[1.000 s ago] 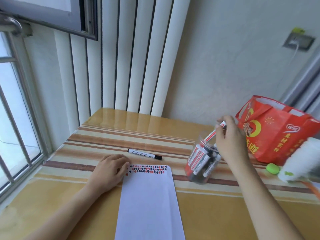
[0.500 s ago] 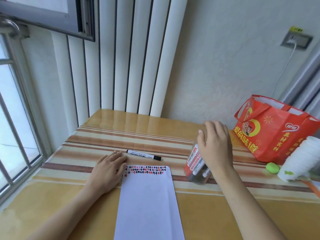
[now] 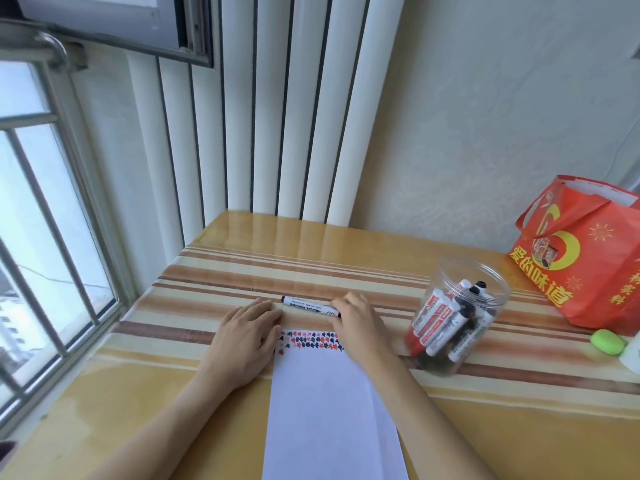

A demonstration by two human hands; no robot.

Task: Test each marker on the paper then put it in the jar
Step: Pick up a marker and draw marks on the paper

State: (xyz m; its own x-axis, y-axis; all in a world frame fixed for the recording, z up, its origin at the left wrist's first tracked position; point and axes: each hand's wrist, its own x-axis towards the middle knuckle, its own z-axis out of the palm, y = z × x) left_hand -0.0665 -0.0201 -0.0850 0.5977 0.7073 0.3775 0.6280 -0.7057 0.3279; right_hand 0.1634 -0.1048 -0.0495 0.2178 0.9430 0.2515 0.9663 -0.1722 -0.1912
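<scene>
The left hand is lying flat with its fingers straight, pressing on the top left corner of the paper and gripping nothing. The sheet looks thin and light, likely to slide on the glossy striped table, so this pinning seems needed. A row of small red and dark test marks is running along the sheet's far edge.

Just beyond that edge, the last loose marker is lying on its side, its length running left to right. It looks light, rigid and smooth, so it may roll; a pinch across the middle of the barrel should hold best, leaving the cap free to pull.

The right hand is reaching over the marker's right end, fingers curling down onto it; whether they are actually closing around the barrel cannot be told.

Further right, well apart from the paper, the clear jar is standing open with several markers already inside, leaning against its wall.
</scene>
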